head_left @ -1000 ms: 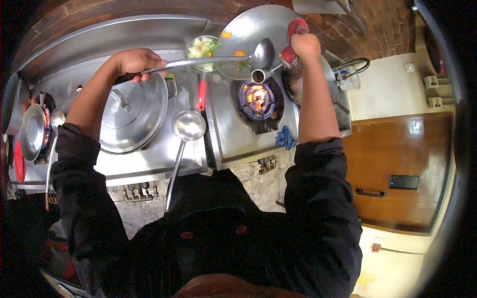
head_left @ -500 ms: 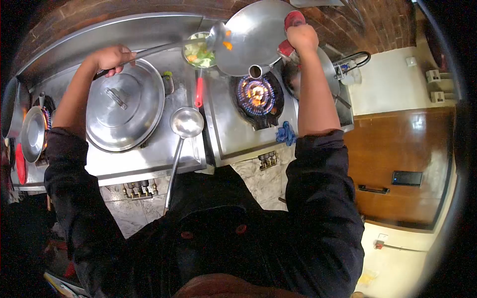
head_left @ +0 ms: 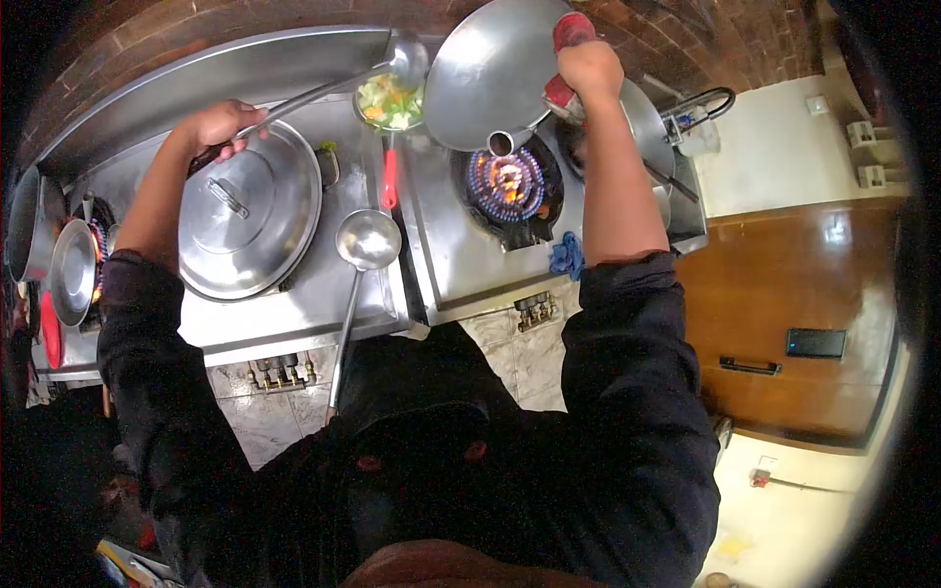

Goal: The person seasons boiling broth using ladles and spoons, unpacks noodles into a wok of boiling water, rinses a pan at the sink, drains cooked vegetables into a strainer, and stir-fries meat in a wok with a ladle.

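My left hand [head_left: 221, 127] is closed round the long handle of a ladle [head_left: 407, 61], whose bowl is above a red-handled pan [head_left: 390, 179]. Cut green, pale and orange vegetables [head_left: 392, 102] lie in that pan. With my right hand [head_left: 591, 72] I grip the right edge of a large steel wok [head_left: 490, 73] through a red cloth [head_left: 572, 31]. The wok is raised and tilted behind a lit burner [head_left: 508, 184], its inside facing me. A short hollow handle [head_left: 501, 144] sticks out from its lower rim.
A big lidded pot [head_left: 250, 225] stands at the left, with a second ladle [head_left: 368, 240] beside it. A small frying pan [head_left: 74, 272] sits by a flame at far left. A blue cloth [head_left: 566, 257] lies right of the lit burner. Gas valves [head_left: 281, 372] line the front.
The orange pieces that were at the wok's rim are gone from it. The ladle's bowl has moved slightly left, and the wok is a little further left. Both hands keep their grip.
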`<act>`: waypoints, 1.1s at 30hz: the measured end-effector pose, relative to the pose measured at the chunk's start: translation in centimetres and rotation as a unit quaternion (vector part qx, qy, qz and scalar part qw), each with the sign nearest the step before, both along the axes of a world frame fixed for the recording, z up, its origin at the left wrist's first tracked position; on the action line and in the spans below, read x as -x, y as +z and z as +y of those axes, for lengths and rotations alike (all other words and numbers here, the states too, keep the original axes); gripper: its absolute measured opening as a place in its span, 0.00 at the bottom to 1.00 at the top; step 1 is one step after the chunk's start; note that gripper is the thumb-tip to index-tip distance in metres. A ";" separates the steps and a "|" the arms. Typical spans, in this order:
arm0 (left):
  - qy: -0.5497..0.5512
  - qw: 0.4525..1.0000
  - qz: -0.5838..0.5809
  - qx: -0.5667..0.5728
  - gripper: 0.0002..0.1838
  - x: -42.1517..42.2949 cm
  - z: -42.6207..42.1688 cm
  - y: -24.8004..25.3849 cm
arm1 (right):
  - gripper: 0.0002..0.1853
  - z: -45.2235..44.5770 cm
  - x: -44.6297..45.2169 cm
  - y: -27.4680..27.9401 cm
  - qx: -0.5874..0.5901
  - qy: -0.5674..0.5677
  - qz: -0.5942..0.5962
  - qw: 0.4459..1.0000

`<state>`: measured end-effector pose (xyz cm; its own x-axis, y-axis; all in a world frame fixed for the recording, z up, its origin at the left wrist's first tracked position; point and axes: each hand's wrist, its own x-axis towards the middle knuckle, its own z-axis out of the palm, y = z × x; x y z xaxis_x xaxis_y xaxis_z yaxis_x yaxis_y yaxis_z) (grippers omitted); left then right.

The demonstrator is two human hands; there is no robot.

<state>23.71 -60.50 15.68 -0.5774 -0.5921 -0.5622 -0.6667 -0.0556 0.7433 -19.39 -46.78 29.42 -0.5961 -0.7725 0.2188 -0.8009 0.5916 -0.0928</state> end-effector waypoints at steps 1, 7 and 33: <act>0.004 1.000 -0.015 0.009 0.20 -0.5 0.1 0.5 | 0.21 0.3 0.0 0.1 -0.005 -0.001 0.003 1.000; 0.017 0.999 -0.005 0.036 0.21 -1.8 2.0 3.1 | 0.23 4.4 5.6 -2.8 -0.008 -0.034 -0.022 0.999; 0.401 0.907 0.083 0.097 0.22 -2.9 34.0 4.3 | 0.14 28.7 -2.7 -19.8 -0.142 0.352 -0.329 0.865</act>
